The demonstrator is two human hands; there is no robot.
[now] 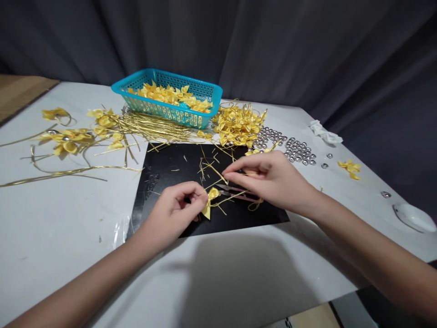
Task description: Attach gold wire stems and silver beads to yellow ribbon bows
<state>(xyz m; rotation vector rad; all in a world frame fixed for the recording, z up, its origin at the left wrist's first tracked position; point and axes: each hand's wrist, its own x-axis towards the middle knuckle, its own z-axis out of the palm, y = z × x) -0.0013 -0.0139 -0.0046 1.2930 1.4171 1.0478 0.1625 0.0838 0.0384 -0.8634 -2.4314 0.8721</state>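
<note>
Between the thumb and fingers of my left hand is a yellow satin ribbon flower, held over the black mat. Thin gold cord ends stick out from it. My right hand is closed in a pinch to the right and slightly higher, its fingertips at a gold cord. Whether the cord is truly between those fingertips is too small to make out. Under my right hand lies a pair of thread snips, blades pointing at the flower, partly hidden. Gold cord clippings are scattered on the mat.
Behind the mat stands a blue basket of yellow ribbon flowers. Gold cords lie in front of it, with a pile of yellow flowers alongside. Silver heart-shaped beads and a white computer mouse are on the right.
</note>
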